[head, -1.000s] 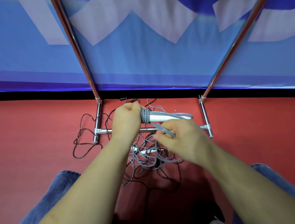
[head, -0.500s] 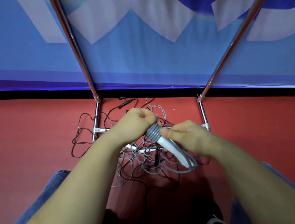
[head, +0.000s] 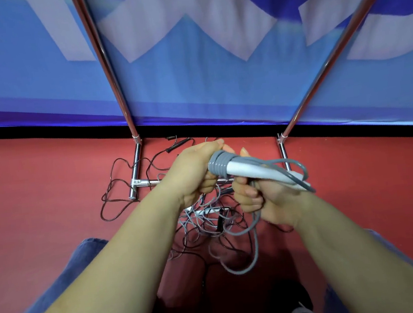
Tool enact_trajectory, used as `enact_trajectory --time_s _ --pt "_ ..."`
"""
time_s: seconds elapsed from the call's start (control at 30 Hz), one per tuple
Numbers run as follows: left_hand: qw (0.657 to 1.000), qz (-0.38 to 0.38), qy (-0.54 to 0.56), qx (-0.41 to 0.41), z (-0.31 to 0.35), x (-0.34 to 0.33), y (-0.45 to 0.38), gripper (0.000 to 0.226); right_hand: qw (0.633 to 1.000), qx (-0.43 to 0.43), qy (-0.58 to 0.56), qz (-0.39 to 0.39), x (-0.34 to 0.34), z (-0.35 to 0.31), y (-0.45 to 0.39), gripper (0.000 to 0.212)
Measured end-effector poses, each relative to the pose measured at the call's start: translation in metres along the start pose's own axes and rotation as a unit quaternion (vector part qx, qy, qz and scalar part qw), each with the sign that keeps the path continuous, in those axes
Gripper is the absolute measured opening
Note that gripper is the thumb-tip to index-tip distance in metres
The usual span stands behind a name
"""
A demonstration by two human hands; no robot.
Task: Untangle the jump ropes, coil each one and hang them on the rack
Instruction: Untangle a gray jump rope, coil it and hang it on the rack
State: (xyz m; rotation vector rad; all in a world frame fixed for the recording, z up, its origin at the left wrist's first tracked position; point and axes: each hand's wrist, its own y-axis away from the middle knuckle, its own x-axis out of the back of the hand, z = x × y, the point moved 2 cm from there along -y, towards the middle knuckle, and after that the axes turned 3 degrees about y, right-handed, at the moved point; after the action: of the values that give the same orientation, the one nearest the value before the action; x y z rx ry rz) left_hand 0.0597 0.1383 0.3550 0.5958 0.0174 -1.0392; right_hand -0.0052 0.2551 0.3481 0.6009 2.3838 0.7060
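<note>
A grey jump rope (head: 253, 230) is winding in tight turns round white handles (head: 253, 170), which both hands are holding above the floor. The left hand (head: 197, 173) is gripping the wrapped end, and the right hand (head: 264, 196) is clenching the rope's loose loop. Below them, a tangle of ropes (head: 202, 218) is lying on the red floor (head: 37, 191) at the foot of the metal rack (head: 138, 169).

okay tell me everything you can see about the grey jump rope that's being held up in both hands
The grey jump rope with white handles is a smooth, rubbery-looking cord. Several tight turns of it wrap one end of the handles, which lie roughly level, pointing right. The left hand grips the wound end; the right hand grips the cord just under the handles. A loop passes round the far handle tip, and the loose remainder hangs down toward the tangled pile of ropes on the red floor.
</note>
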Motion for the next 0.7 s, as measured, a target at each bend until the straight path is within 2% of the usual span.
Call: enact_trajectory --time_s 0.1,0.17,0.33,0.43,0.53,0.57,0.67,0.7 --pt "0.997 0.083 0.007 -0.004 -0.003 0.002 -0.002 0.031 0.980 0.026 0.161 0.111 -0.007 0.010 -0.002 0.043" --pt "0.989 0.140 -0.039 -0.020 -0.002 0.002 -0.003 0.030 0.966 0.042 0.205 0.151 -0.011 0.012 -0.001 0.045" --pt "0.957 0.221 -0.161 -0.100 0.001 0.011 -0.005 0.034 0.943 0.060 0.298 0.134 -0.017 0.014 -0.001 0.051" --pt "0.928 0.261 -0.231 -0.130 -0.001 0.018 -0.005 0.034 0.912 0.089 0.379 0.130 -0.018 0.016 0.002 0.042" --pt "0.894 0.295 -0.302 -0.147 0.000 0.025 -0.005 0.034 0.896 0.122 0.412 0.114 -0.019 0.010 0.008 0.031" --pt "0.886 0.299 -0.321 -0.149 0.001 0.026 -0.005 0.035 0.875 0.149 0.444 0.119 -0.019 0.007 0.010 0.031" --pt "0.880 0.278 -0.358 -0.141 0.000 0.025 -0.004 0.041 0.779 0.235 0.550 0.189 -0.011 -0.002 0.015 0.033" --pt "0.883 0.260 -0.365 -0.138 -0.001 0.024 -0.005 0.040 0.768 0.245 0.555 0.205 -0.007 -0.006 0.016 0.030"
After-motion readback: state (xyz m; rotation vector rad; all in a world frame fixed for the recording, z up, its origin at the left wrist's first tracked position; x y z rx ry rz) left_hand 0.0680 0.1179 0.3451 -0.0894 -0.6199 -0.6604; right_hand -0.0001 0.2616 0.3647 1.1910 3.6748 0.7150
